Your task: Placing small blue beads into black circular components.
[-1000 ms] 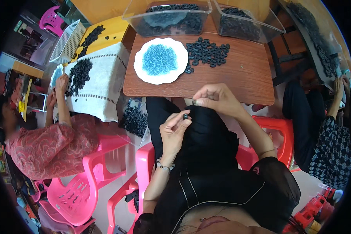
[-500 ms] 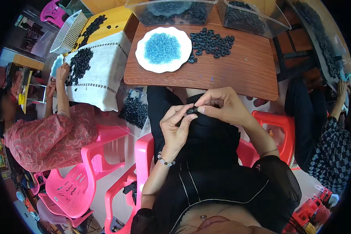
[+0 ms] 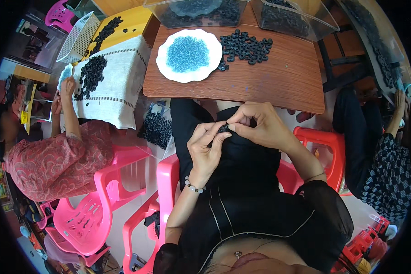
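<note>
1. Counted in front of the near edge of the brown table (image 3: 283,82): one left hand (image 3: 204,144), one right hand (image 3: 262,125), one small black piece (image 3: 224,128) between both.
2. Left grip closed, pinching the black piece between thumb and fingertips. One beaded bracelet (image 3: 194,186) around the wrist.
3. Right grip closed too, thumb and forefinger on the right-hand end of the black piece. Cannot tell whether also pinching something smaller there.
4. Look of the black piece: short, chunky, dark all over, faintly shiny; partly covered by fingertips, finer detail too small to tell.
5. On the table's left half: one white plate (image 3: 161,59), wavy-rimmed, bearing one heap of blue beads (image 3: 187,54), small, translucent, too many to count.
6. Around the table's middle: one spread of loose black pieces (image 3: 247,46), dozens, small and rounded, some overlapping.
7. Along the table's far edge: two clear bins side by side, one left bin (image 3: 155,9), one right bin (image 3: 322,25), both with dark pieces inside.
8. Left of the table: one white cloth (image 3: 118,68) bearing one dark heap (image 3: 91,75); one co-worker in red patterned clothing (image 3: 45,160).
9. Right of the table: one co-worker in black-and-white patterned clothing (image 3: 390,173).
</note>
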`<state>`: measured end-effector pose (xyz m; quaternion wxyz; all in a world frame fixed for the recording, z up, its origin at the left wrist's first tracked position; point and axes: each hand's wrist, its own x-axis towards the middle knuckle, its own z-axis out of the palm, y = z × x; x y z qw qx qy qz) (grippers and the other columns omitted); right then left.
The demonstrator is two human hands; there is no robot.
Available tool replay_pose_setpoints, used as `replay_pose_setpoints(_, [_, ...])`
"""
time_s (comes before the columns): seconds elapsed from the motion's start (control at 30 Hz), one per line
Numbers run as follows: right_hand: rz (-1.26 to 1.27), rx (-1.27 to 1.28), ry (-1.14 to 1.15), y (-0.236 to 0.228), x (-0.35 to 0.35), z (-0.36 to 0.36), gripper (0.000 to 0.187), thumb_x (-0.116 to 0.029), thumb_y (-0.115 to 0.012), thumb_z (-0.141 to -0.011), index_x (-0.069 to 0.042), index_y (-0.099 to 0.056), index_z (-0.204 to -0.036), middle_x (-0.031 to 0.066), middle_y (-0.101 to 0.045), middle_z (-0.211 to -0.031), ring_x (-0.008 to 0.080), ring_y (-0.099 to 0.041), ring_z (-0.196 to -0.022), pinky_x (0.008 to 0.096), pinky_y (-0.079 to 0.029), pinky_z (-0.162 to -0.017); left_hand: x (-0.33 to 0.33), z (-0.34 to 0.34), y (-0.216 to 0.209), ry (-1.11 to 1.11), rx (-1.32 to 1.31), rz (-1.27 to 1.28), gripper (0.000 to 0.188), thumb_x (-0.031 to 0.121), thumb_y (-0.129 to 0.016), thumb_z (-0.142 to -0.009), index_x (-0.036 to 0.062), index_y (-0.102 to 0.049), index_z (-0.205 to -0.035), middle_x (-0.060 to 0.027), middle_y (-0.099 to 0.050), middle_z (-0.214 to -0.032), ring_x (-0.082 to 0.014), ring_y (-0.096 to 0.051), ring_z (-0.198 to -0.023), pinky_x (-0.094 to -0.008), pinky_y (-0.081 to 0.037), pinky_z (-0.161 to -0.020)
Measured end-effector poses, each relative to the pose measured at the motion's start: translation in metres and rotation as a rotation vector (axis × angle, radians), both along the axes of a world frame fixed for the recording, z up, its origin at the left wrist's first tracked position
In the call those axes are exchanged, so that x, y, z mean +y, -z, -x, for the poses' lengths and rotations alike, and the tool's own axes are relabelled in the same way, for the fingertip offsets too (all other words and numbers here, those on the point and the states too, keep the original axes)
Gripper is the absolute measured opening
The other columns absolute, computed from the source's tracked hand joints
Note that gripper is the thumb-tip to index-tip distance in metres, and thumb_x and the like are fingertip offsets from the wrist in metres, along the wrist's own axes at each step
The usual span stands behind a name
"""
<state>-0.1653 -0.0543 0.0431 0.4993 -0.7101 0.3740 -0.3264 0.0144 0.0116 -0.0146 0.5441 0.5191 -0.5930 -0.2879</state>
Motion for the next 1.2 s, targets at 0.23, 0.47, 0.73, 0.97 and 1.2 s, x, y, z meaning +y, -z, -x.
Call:
replay_pose_setpoints(0.23, [0.047, -0.011, -0.004, 0.0063, 0.002, 0.0, 0.008, -0.004, -0.071, -0.085, 0.0, -0.072, -0.092, 0.0035, -0.062, -0.066, 0.0047, -0.052, -0.056, 0.023, -0.04, -0.05, 0.0013, 0.0004, -0.0017, -0.005, -0.042, -0.009, 0.025, 0.005, -0.078, -0.082, 0.0008, -0.075, -0.106, -0.0096, -0.069, -0.089, -0.0205, -0.062, -0.08, -0.0294, -0.05, -0.071])
replay_pose_setpoints(0.47, [0.001, 0.071, 0.029, 0.0035, 0.0064, 0.0012, 0.006, -0.005, -0.076, -0.081, -0.003, -0.074, -0.087, 0.0033, -0.064, -0.067, 0.0091, -0.055, -0.06, 0.025, -0.043, -0.056, 0.0032, 0.0015, -0.0044, -0.004, -0.146, 0.033, 0.023, 0.006, -0.077, -0.082, 0.0007, -0.075, -0.104, -0.01, -0.068, -0.088, -0.0226, -0.061, -0.078, -0.0312, -0.05, -0.069])
replay_pose_setpoints(0.73, [0.07, 0.043, 0.017, 0.0091, 0.006, 0.003, 0.009, -0.005, -0.073, -0.084, -0.001, -0.073, -0.091, 0.0068, -0.065, -0.065, 0.0071, -0.055, -0.055, 0.0242, -0.042, -0.05, 0.0036, 0.003, -0.0008, -0.002, -0.12, 0.048, 0.022, 0.005, -0.076, -0.082, 0.0008, -0.075, -0.104, -0.0105, -0.069, -0.089, -0.0239, -0.061, -0.078, -0.0322, -0.05, -0.068])
replay_pose_setpoints(0.97, [0.062, 0.04, 0.018, 0.0097, 0.0074, 0.0042, 0.009, -0.005, -0.073, -0.084, -0.001, -0.074, -0.091, 0.007, -0.065, -0.066, 0.007, -0.055, -0.055, 0.0242, -0.042, -0.051, 0.0048, 0.0037, 0.0016, -0.003, -0.097, 0.03, 0.022, 0.006, -0.077, -0.082, 0.0003, -0.075, -0.104, -0.0109, -0.071, -0.091, -0.023, -0.063, -0.079, -0.0313, -0.051, -0.07])
replay_pose_setpoints(1.2, [0.072, 0.015, 0.009, 0.0103, 0.0085, 0.0041, 0.008, -0.005, -0.073, -0.083, 0.0, -0.073, -0.09, 0.0062, -0.066, -0.067, 0.0071, -0.056, -0.056, 0.0243, -0.042, -0.051, 0.0065, 0.0031, 0.0038, 0.005, -0.062, -0.011, 0.023, 0.006, -0.078, -0.082, -0.0001, -0.075, -0.104, -0.0119, -0.072, -0.092, -0.023, -0.066, -0.08, -0.0308, -0.052, -0.072])
